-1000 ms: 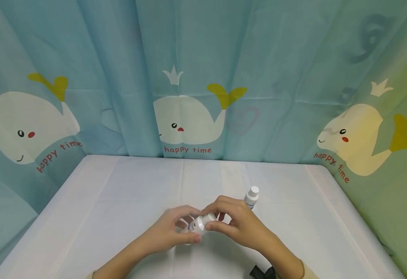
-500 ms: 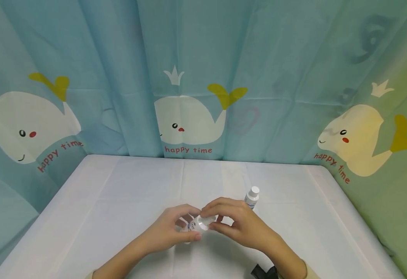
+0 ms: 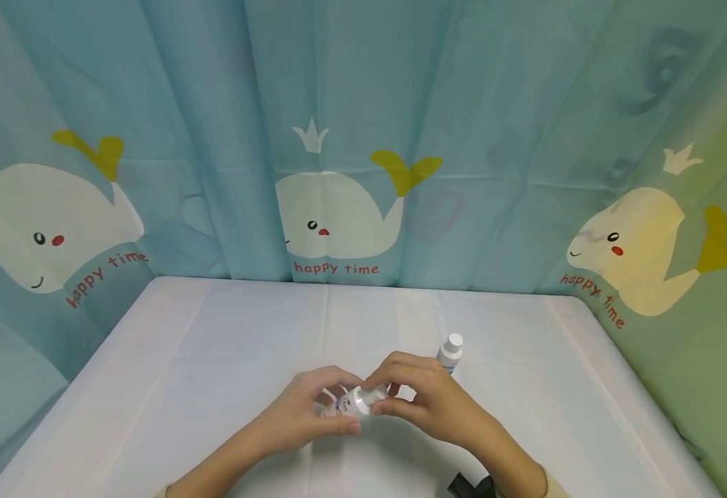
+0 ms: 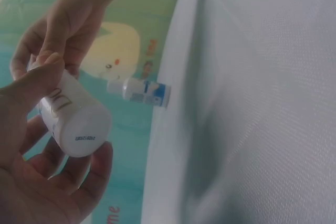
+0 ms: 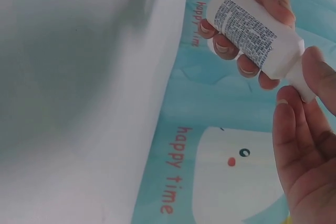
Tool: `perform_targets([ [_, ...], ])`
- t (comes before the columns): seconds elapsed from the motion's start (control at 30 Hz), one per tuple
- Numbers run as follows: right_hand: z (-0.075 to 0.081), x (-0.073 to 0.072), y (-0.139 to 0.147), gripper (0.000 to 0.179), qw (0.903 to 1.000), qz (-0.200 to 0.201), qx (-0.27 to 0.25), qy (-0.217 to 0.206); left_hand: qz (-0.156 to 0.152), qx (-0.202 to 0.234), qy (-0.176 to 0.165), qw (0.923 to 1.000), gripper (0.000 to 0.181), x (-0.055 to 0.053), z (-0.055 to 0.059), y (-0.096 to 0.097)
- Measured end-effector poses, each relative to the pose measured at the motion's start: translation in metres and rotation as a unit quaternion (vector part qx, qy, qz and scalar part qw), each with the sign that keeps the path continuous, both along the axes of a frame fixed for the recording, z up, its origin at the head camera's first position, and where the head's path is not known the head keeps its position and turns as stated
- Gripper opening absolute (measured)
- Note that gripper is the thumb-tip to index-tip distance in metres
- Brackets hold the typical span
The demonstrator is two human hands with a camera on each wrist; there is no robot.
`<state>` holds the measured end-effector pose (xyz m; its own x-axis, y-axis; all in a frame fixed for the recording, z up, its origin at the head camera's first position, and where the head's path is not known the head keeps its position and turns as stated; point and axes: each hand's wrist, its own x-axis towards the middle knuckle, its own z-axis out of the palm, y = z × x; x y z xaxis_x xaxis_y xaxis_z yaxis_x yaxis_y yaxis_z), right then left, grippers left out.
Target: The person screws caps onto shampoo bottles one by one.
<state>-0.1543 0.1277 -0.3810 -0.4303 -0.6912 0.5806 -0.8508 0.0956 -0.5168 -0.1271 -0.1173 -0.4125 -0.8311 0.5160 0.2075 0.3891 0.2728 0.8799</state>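
Observation:
My left hand (image 3: 304, 411) grips a small white bottle (image 3: 352, 402) round its body, tilted with the cap end toward the right. Fine printed text covers the bottle's side in the right wrist view, and its round base (image 4: 86, 132) faces the left wrist camera. The bottle's white cap (image 5: 300, 81) is pinched between the thumb and fingers of my right hand (image 3: 425, 398). Both hands are held above the table. A second white bottle (image 3: 449, 353), capped and with a blue-marked label, stands upright on the table just beyond my right hand.
A white cloth covers the table (image 3: 232, 332). Blue-green curtains (image 3: 351, 90) with whale prints rise behind it and at both sides. A black strap-like object (image 3: 472, 486) shows by the right wrist at the front edge.
The right fingers have shifted slightly around the cap, lifting and regripping it. The left hand and the bottle have stayed nearly in place. The standing bottle has not moved.

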Motion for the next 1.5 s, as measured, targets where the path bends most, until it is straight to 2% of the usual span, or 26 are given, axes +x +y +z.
perform_targets([
  [0.17,-0.001,0.002,-0.001,0.028,0.9998,-0.020,-0.002,-0.006,0.007,0.000,0.031,0.9995,0.038,0.003,0.000,0.001],
  [0.3,-0.002,0.004,-0.002,0.027,0.9992,-0.039,-0.006,-0.010,0.025,-0.009,0.078,0.9966,0.038,0.005,0.000,0.003],
  [0.43,-0.003,0.005,-0.002,0.026,0.9985,-0.051,-0.008,-0.021,0.045,-0.021,0.137,0.9894,0.039,0.007,0.000,0.004],
  [0.7,-0.004,0.006,-0.003,0.022,0.9973,-0.065,-0.022,-0.027,0.070,-0.030,0.231,0.9700,0.040,0.011,0.000,0.007],
  [0.9,-0.004,0.008,-0.006,0.020,0.9962,-0.074,-0.033,-0.032,0.108,-0.072,0.302,0.9445,0.044,0.013,0.002,0.009],
  [1.0,-0.004,0.008,-0.006,0.024,0.9964,-0.069,-0.037,-0.033,0.121,-0.084,0.317,0.9370,0.046,0.012,0.002,0.009],
  [1.1,-0.005,0.008,-0.007,0.032,0.9966,-0.064,-0.042,-0.029,0.125,-0.081,0.306,0.9404,0.044,0.011,0.002,0.009],
  [1.23,-0.007,0.007,-0.008,0.040,0.9956,-0.074,-0.046,-0.035,0.132,-0.059,0.260,0.9547,0.042,0.008,0.002,0.006],
  [1.33,-0.009,0.005,-0.008,0.041,0.9940,-0.079,-0.050,-0.056,0.138,-0.039,0.225,0.9639,0.045,0.005,0.002,0.003],
  [1.5,-0.016,0.001,-0.017,0.043,0.9932,-0.064,-0.039,-0.090,0.146,-0.015,0.181,0.9725,0.046,-0.002,0.001,-0.004],
])
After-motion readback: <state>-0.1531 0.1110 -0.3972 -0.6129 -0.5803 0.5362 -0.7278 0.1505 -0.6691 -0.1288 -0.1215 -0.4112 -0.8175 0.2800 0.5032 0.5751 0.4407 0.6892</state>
